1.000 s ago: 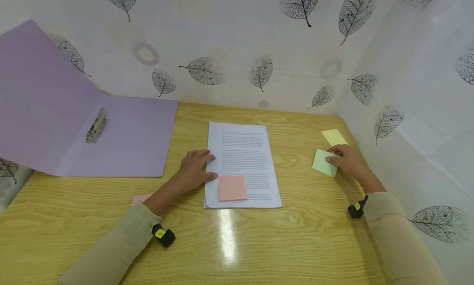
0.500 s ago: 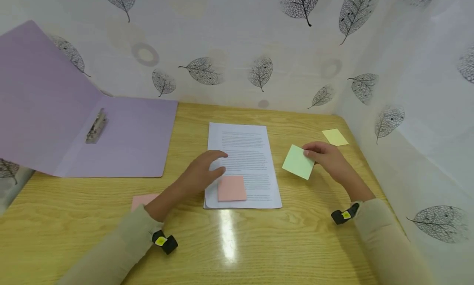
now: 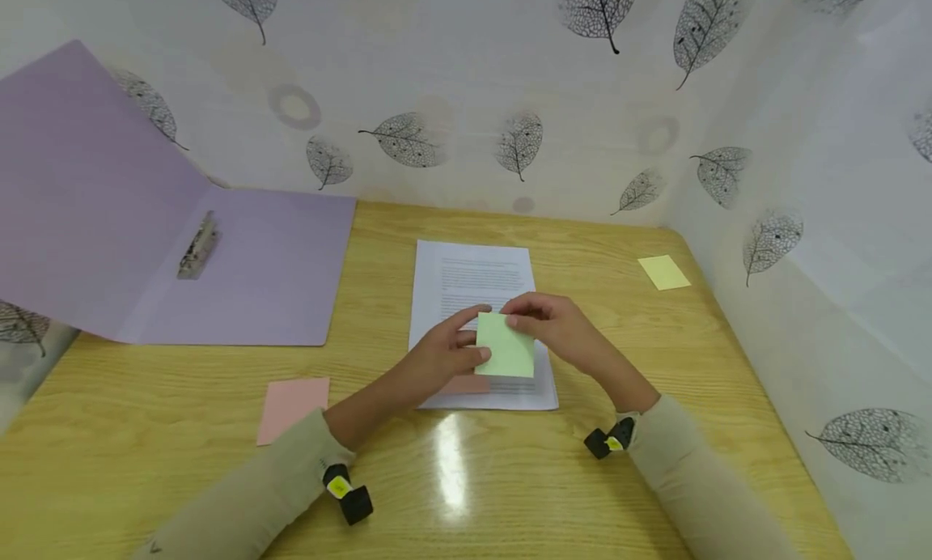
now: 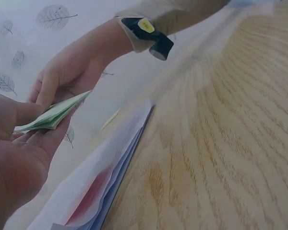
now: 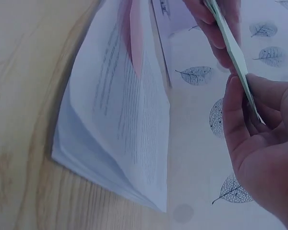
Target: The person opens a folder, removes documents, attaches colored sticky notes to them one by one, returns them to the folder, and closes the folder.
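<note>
A small pad of light green sticky notes (image 3: pixel 507 351) is held up over a stack of printed paper (image 3: pixel 476 273). At its upper right corner my right hand (image 3: pixel 571 333) pinches it between thumb and fingers. My left hand (image 3: pixel 437 359) has its thumb on the pad's left edge, with fingers behind. In the left wrist view the green pad (image 4: pixel 57 114) shows several slightly parted layers. Below the pad, a pink sticky note (image 3: pixel 466 384) lies on the top sheet, partly covered by the green pad and left hand.
An open purple folder (image 3: pixel 284 273) with a metal clip (image 3: pixel 198 246) lies at the back left, its cover raised. Another pink sticky note (image 3: pixel 294 402) rests left of the left forearm. A yellow sticky note (image 3: pixel 664 272) lies at the far right. A leaf-patterned curtain (image 3: pixel 451 82) borders the table.
My right hand has carried the green pad leftward from beside the yellow note to above the paper. My left hand has left the paper's edge, moved right and taken hold of the pad.
</note>
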`<action>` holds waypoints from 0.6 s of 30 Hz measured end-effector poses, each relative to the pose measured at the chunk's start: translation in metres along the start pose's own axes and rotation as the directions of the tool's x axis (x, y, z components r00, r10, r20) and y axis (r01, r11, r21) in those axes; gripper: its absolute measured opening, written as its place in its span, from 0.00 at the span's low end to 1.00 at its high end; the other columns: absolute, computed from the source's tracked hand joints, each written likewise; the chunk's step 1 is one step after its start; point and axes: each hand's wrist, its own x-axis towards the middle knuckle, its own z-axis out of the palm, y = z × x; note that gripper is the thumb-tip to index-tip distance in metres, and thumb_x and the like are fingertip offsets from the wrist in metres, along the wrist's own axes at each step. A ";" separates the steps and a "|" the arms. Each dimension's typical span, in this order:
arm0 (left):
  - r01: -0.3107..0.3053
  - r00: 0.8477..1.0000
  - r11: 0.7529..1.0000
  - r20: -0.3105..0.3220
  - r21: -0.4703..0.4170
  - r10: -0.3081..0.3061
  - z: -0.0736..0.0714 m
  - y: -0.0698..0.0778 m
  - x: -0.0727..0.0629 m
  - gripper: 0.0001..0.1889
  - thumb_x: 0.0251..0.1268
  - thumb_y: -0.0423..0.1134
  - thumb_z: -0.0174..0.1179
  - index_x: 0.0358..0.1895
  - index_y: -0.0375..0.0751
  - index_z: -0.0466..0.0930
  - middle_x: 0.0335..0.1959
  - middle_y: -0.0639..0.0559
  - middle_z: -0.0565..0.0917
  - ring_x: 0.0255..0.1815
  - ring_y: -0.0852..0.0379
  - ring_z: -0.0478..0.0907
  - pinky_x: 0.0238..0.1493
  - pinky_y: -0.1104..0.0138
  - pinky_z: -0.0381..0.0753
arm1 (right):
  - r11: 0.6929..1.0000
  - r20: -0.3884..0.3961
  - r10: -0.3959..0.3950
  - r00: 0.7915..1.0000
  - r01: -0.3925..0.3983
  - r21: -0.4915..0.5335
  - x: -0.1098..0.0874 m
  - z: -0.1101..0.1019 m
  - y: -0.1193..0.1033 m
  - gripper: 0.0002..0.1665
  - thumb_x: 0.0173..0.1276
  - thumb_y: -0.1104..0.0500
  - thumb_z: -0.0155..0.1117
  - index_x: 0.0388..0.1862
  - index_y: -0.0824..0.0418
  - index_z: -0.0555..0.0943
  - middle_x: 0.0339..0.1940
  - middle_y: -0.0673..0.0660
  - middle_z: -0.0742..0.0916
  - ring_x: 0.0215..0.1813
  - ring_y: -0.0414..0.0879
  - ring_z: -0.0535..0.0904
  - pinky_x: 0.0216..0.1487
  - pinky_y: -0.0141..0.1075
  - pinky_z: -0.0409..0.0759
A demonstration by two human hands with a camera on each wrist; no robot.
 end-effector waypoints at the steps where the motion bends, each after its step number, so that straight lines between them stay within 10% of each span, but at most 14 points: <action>1: -0.002 1.000 1.000 -0.005 -0.009 0.002 0.000 0.000 0.000 0.36 0.75 0.36 0.58 0.80 0.53 0.53 0.61 0.41 0.82 0.51 0.52 0.84 0.57 0.55 0.83 | 1.000 -0.014 -0.023 1.000 0.022 -0.020 0.001 0.003 -0.002 0.11 0.74 0.55 0.64 0.52 0.55 0.85 0.49 0.53 0.87 0.47 0.49 0.80 0.47 0.38 0.80; 10: -0.060 0.995 0.997 -0.088 -0.043 0.056 -0.008 0.001 -0.002 0.36 0.75 0.33 0.57 0.80 0.54 0.53 0.61 0.37 0.82 0.50 0.52 0.85 0.57 0.51 0.83 | 0.911 -0.079 -0.274 0.959 0.232 -0.340 -0.009 0.019 -0.008 0.24 0.70 0.58 0.69 0.64 0.58 0.79 0.62 0.55 0.80 0.58 0.49 0.78 0.55 0.46 0.82; 18: -0.082 0.989 0.994 -0.131 -0.075 0.071 -0.006 0.000 -0.001 0.30 0.74 0.32 0.56 0.75 0.48 0.59 0.60 0.37 0.81 0.49 0.54 0.84 0.55 0.56 0.84 | 0.994 -0.124 0.015 0.992 -0.029 -0.107 -0.011 0.021 -0.009 0.31 0.74 0.53 0.65 0.74 0.53 0.71 0.61 0.59 0.81 0.51 0.51 0.84 0.46 0.40 0.84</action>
